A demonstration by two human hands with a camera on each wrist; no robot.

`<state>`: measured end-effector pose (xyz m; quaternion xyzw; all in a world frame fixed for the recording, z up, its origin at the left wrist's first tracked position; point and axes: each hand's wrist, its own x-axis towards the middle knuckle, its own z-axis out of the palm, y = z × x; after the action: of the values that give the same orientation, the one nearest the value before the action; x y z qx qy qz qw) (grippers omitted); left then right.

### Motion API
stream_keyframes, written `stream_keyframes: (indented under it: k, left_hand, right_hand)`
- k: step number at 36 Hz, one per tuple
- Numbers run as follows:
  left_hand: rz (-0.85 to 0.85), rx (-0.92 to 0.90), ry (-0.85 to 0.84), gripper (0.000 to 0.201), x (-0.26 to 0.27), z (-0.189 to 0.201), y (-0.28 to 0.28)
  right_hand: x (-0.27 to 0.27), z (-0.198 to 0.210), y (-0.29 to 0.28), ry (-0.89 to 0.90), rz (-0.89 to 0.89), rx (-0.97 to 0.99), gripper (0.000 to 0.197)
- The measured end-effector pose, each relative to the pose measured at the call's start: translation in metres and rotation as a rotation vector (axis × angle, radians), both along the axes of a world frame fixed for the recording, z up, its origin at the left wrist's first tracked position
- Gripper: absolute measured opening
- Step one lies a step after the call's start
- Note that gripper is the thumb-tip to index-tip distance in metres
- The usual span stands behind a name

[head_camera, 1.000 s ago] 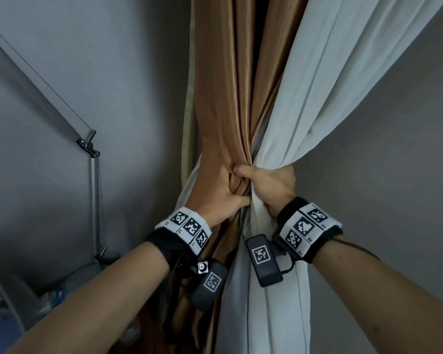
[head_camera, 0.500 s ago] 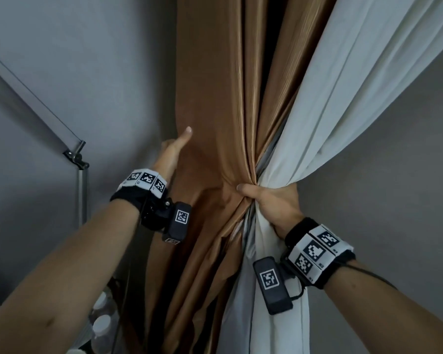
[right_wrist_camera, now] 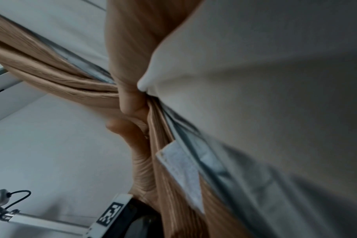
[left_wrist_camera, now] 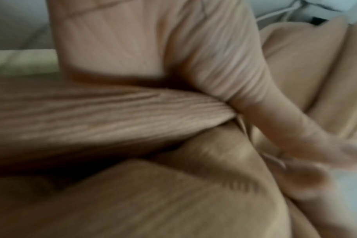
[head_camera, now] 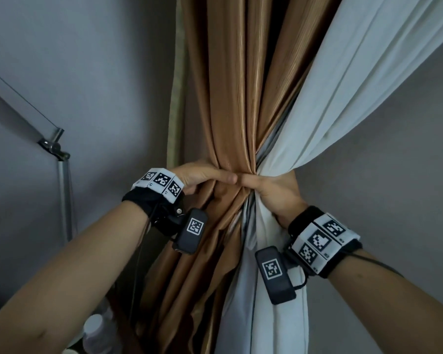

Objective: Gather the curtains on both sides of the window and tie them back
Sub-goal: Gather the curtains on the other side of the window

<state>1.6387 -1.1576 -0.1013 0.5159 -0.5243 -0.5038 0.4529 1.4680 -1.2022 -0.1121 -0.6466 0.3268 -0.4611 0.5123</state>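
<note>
The brown curtain (head_camera: 228, 98) hangs in long folds down the middle of our view, and the white curtain (head_camera: 343, 93) sweeps in from the upper right to meet it; both are drawn together into one narrow waist in front of the grey wall (head_camera: 74, 72). Below that waist the cloth falls loose again. Both panels look soft and limp. The brown one has a sheen, so we judge it slippery and likely to slide out of a slack grip; the white one looks matt and less likely to slip. Together they make a thick bundle, bulky more than heavy, as far as we can judge.

Our right hand (head_camera: 274, 192) is wrapped round the waist from the right, fingers curled out of sight behind the cloth, thumb across the front. Our left hand (head_camera: 200, 177) comes in from the left with its thumb laid along the front of the brown folds, tip meeting the right thumb; its fingers go behind the curtain, and the wrist view is too blurred to tell how tightly they close.

The waist is the place to hold, since every fold is caught there at once. We see no tie-back cord or hook.

A metal pole (head_camera: 64, 200) stands at the left, with bottles (head_camera: 97, 330) near its foot.
</note>
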Motion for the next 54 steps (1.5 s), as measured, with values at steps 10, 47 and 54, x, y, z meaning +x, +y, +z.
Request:
stream_keyframes:
  k: [10,47,54]
  left_hand:
    - [0.06,-0.038,0.008,0.062,-0.011,-0.01,0.033]
    - [0.194,-0.093,-0.003,0.03,-0.029,-0.005,0.068]
    - [-0.102,0.187,-0.205,0.048,-0.029,0.02,0.074]
  right_hand:
    - [0.006,0.004,0.017,0.101,0.058,-0.018,0.083]
    - [-0.016,0.025,0.043,0.271,0.314,0.115,0.059]
    - [-0.03,0.04,0.047,0.399,0.569,0.193,0.012]
